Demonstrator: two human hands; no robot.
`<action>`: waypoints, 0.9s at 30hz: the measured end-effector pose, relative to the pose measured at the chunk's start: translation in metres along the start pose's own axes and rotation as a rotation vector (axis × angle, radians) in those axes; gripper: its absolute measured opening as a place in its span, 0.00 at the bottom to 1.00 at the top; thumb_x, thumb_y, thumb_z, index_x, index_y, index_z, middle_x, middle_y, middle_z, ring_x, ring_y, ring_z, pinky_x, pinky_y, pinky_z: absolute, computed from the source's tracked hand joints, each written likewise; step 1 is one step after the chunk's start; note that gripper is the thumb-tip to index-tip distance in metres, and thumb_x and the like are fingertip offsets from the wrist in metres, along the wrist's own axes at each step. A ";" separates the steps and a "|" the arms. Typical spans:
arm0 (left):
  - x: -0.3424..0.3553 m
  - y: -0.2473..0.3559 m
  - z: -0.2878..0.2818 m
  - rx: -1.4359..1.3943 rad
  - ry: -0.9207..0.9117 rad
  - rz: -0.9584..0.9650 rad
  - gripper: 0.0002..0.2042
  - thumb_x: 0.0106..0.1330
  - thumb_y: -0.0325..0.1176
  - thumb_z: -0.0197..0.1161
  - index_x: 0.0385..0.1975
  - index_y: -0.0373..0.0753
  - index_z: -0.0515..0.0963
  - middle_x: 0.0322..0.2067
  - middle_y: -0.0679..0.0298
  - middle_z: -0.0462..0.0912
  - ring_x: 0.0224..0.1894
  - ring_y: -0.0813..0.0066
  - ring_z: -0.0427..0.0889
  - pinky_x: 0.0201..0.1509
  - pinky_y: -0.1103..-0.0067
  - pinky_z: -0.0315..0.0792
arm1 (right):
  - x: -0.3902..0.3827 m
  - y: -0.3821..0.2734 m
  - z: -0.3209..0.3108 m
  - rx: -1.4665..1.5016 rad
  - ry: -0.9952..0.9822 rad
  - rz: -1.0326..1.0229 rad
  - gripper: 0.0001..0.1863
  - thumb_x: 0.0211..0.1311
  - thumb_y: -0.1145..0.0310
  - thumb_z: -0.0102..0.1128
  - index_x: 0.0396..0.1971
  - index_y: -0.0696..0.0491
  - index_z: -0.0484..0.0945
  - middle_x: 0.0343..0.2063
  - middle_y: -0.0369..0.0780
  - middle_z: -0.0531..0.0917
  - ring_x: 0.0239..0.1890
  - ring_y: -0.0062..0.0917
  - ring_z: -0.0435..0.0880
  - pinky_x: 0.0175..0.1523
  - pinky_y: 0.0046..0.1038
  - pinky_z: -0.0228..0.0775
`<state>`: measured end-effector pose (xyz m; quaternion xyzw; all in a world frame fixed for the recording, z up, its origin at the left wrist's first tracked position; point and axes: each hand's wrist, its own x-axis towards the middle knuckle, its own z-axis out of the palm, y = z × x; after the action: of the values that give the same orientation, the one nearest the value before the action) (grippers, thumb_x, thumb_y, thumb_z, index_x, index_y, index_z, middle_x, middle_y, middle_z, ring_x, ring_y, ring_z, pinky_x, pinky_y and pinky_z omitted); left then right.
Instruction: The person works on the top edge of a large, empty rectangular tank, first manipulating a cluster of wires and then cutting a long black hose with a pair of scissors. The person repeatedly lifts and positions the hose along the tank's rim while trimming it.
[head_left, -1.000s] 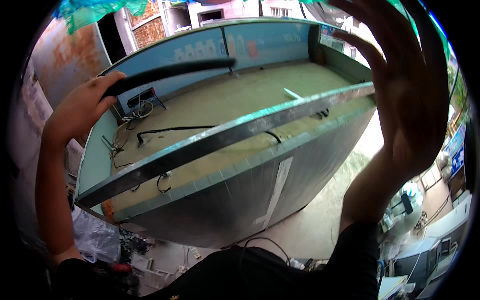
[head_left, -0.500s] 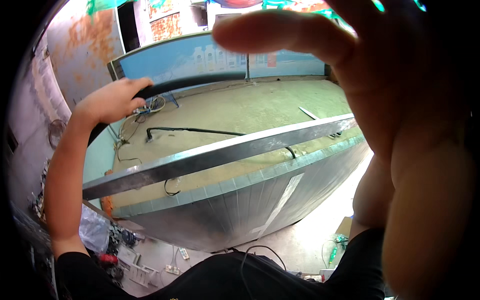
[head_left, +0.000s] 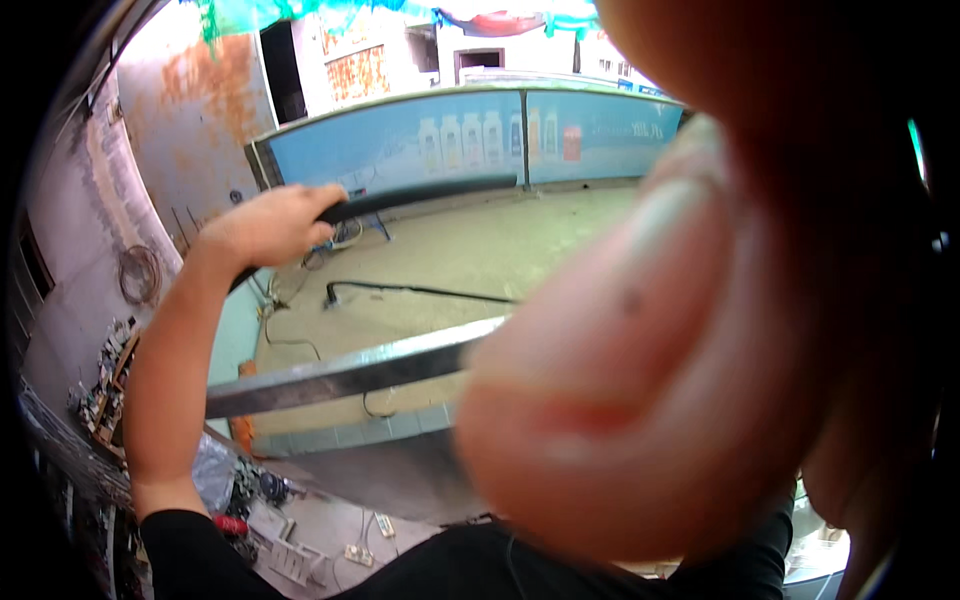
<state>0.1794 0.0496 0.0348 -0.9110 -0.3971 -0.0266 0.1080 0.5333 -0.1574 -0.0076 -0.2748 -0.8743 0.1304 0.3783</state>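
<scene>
My left hand (head_left: pixel 272 228) is closed around a thick black flexible tube (head_left: pixel 435 190). The tube runs from beside my forearm toward the middle, above a pale greenish-beige surface (head_left: pixel 450 248). Very close to the camera, my right hand (head_left: pixel 640 380) fills much of the right side. A large thumb with its nail shows there, blurred; the other fingers are dark or out of sight, so its grip cannot be made out. Between me and the pale surface, a grey metal bar (head_left: pixel 335 382) crosses, partly hidden by the right hand.
A thin black bent rod (head_left: pixel 410 288) and loose cables (head_left: pixel 290 342) lie on the pale surface. Behind stands a blue panel (head_left: pixel 350 150) with printed bottles. At lower left are a clear plastic bag (head_left: pixel 213 472), scrap pieces (head_left: pixel 108 385) and a power strip (head_left: pixel 385 525).
My right hand has come lower and nearer the camera, now covering the right part of the metal bar. The view has shifted; the left hand still holds the tube.
</scene>
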 end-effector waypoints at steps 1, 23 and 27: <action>0.002 0.001 0.001 -0.003 -0.035 -0.046 0.19 0.71 0.36 0.56 0.60 0.40 0.70 0.48 0.42 0.81 0.54 0.44 0.79 0.58 0.59 0.73 | 0.001 0.004 0.005 -0.009 -0.027 0.035 0.35 0.58 0.55 0.71 0.58 0.63 0.73 0.54 0.53 0.80 0.56 0.43 0.81 0.59 0.41 0.74; 0.104 0.047 0.047 -0.230 -0.362 0.264 0.18 0.71 0.33 0.53 0.58 0.37 0.66 0.53 0.45 0.77 0.57 0.47 0.75 0.61 0.59 0.68 | -0.055 0.031 0.038 0.135 -0.166 0.379 0.27 0.47 0.70 0.81 0.50 0.58 0.83 0.47 0.46 0.85 0.51 0.38 0.85 0.55 0.34 0.77; 0.130 0.057 0.066 -0.366 -0.370 0.477 0.18 0.70 0.33 0.55 0.59 0.37 0.71 0.52 0.49 0.78 0.55 0.52 0.76 0.61 0.62 0.69 | -0.009 0.048 0.021 -0.131 0.163 0.309 0.21 0.53 0.67 0.76 0.45 0.59 0.82 0.43 0.46 0.86 0.49 0.38 0.85 0.54 0.33 0.76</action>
<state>0.3075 0.1195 -0.0222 -0.9717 -0.1745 0.0943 -0.1279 0.5409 -0.1240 -0.0485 -0.4397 -0.7946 0.1071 0.4047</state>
